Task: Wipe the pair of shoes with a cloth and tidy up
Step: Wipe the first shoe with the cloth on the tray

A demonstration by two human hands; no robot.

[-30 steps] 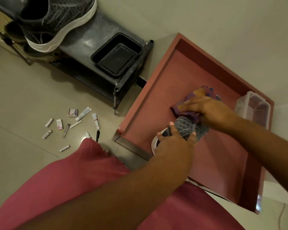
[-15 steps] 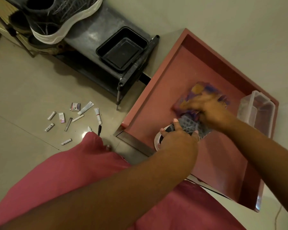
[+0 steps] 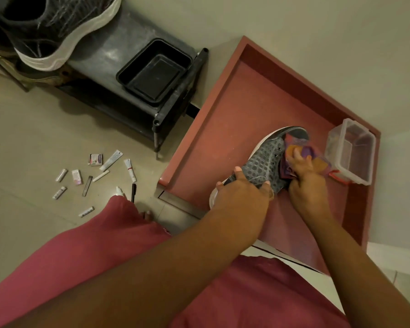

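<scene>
The grey mesh shoe with a white sole (image 3: 265,159) lies on the red bench (image 3: 223,129). The left hand (image 3: 242,192) grips its heel, hiding it. The right hand (image 3: 305,183) presses a purple-and-orange cloth (image 3: 317,159) against its far side.

One head-worn wide-angle view looks steeply down, close over the red tray (image 3: 223,129).

Both arms reach forward and down, bare to past the elbow. The left hand (image 3: 243,191) has its fingers curled over the back end of the shoe (image 3: 266,159) and grips it from above. The right hand (image 3: 304,176) sits just beside that grip, on the shoe's far side. Its fingers are bent around the cloth (image 3: 305,151) and press it to the shoe.
</scene>
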